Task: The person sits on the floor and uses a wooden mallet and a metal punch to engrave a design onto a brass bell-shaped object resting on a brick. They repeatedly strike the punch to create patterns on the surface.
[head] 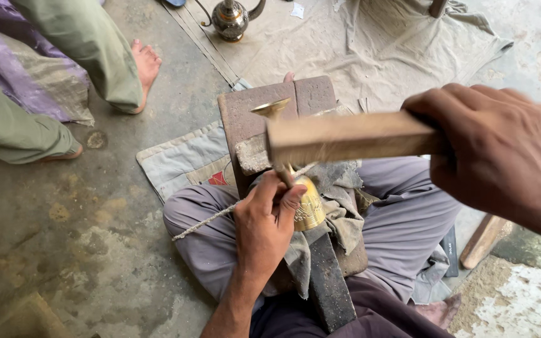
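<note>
- Stained concrete floor (95, 231) carries everything.
- A beige cloth (370, 44) lies spread at top, with a dark metal pot (230, 19) standing on it.
- A grey quilted mat (186, 159) lies beneath the wooden block (270, 106).

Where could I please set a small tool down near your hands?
Bare concrete floor lies left of your left hand, below the folded cloth. The lap around the brass cup and wooden block is crowded.
</note>
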